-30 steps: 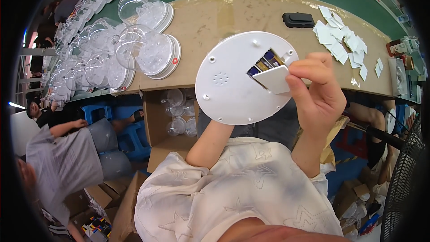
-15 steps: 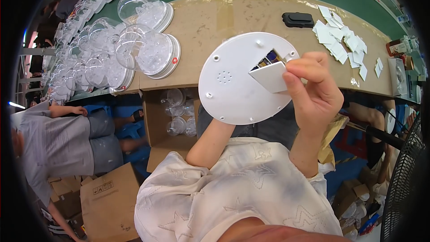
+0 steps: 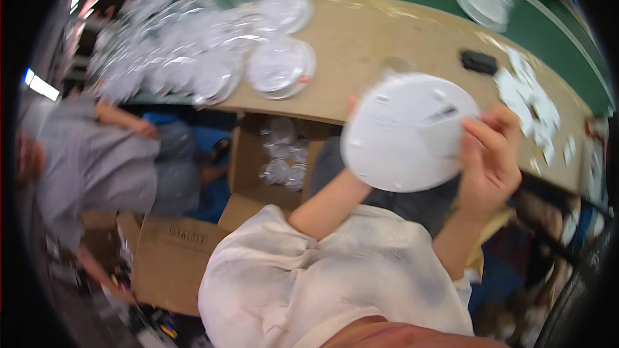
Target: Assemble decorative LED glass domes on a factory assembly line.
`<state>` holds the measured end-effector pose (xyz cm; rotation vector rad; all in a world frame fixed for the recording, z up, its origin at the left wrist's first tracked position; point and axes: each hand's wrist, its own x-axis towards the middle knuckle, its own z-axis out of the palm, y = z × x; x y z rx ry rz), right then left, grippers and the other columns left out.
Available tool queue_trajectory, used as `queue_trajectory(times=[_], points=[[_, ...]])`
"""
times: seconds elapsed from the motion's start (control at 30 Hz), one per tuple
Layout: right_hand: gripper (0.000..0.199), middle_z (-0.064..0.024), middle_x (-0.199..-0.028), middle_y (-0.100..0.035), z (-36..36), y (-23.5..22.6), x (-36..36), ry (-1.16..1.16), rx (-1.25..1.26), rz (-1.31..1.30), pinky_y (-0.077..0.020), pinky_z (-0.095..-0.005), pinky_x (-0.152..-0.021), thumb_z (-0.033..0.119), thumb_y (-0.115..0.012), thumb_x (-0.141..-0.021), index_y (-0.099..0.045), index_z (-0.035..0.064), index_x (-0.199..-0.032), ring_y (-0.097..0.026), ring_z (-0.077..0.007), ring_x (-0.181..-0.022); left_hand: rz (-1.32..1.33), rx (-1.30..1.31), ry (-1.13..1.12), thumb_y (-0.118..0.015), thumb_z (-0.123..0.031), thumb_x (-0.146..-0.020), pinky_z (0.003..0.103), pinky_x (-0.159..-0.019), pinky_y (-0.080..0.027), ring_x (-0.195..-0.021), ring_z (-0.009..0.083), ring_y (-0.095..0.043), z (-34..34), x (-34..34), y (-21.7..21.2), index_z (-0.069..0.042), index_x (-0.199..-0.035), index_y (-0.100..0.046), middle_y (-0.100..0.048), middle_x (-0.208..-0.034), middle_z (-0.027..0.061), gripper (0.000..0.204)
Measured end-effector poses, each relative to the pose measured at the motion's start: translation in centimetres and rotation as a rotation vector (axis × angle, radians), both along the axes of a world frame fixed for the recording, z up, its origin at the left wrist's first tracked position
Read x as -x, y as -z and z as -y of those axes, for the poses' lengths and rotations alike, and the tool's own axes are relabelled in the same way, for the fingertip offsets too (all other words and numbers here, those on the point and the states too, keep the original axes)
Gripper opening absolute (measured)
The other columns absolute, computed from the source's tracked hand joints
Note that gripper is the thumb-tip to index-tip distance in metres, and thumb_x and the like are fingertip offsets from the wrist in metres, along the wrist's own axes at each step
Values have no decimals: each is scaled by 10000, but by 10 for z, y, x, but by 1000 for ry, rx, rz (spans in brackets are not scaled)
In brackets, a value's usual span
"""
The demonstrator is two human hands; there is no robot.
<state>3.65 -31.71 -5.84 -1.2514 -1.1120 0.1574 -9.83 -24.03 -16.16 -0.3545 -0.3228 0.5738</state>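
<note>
the person holds a round white disc [image 3: 407, 132] up in front of the chest, above the near edge of the tan worktop [image 3: 361, 45]. the right hand [image 3: 490, 164] is closed on the disc's right rim, its fingers [image 3: 480, 130] curled over the face. the left hand [image 3: 352, 104] is almost wholly hidden behind the disc; only a fingertip shows at the upper left rim, so it seems to grip there, though how far it is closed cannot be told. the picture is blurred.

on the worktop to the left lies a heap of clear round plastic covers [image 3: 193, 38], one clear cover [image 3: 281, 67] nearest the disc. a small black block [image 3: 478, 62] lies just beyond the disc, and white paper pieces [image 3: 532, 103] are scattered to the right. an open cardboard box [image 3: 274, 154] with clear covers stands below the worktop. another person in grey [image 3: 109, 161] is at the left.
</note>
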Motion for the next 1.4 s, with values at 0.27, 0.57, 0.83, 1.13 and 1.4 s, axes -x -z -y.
queue_trajectory(times=[0.27, 0.57, 0.83, 1.13, 1.4], points=[[148, -215, -1342, -475, 13, 15, -10, -142, 27, 52, -348, -381, -1036, 20, -567, -908, -660, 10, -1023, -482, -280, -1209, -307, -242, -51, -359, -772, -842, 487, -1109, -309, -1313, 337, -419, 0, -11, -7, -82, -1436, -386, -425, -1448, 140, 911], [95, -253, -1299, -505, 5, 13, 4, -326, -37, -165, -319, -491, -1070, 121, -612, -912, -636, 28, -908, -467, -371, -1250, -203, -261, -34, -353, -783, -840, 461, -1094, -333, -1288, 299, -444, -1, -5, -18, -90, -1418, -407, -437, -1436, 130, 904], [401, -247, -1321, -497, 8, 20, 13, -323, -50, -395, -368, -462, -1062, 133, -595, -928, -488, 26, -1299, -466, -355, -1259, -269, -317, -73, -334, -788, -840, 465, -1107, -311, -1313, 305, -418, 0, -5, -18, -96, -1442, -374, -411, -1454, 137, 918], [390, -254, -1365, -454, 3, 30, 15, -361, -131, -395, -397, -498, -1052, 124, -589, -927, -478, 64, -1297, -447, -381, -1282, -266, -243, -23, -359, -805, -816, 459, -1104, -318, -1311, 308, -420, -2, -4, -16, -93, -1442, -369, -409, -1455, 135, 948], [376, -245, -1352, -470, 0, 27, 16, -310, -126, -437, -433, -478, -1022, 178, -590, -936, -491, 29, -1266, -477, -353, -1257, -302, -264, -45, -339, -810, -820, 454, -1104, -320, -1312, 303, -420, -4, -9, -9, -95, -1435, -384, -419, -1450, 131, 944]])
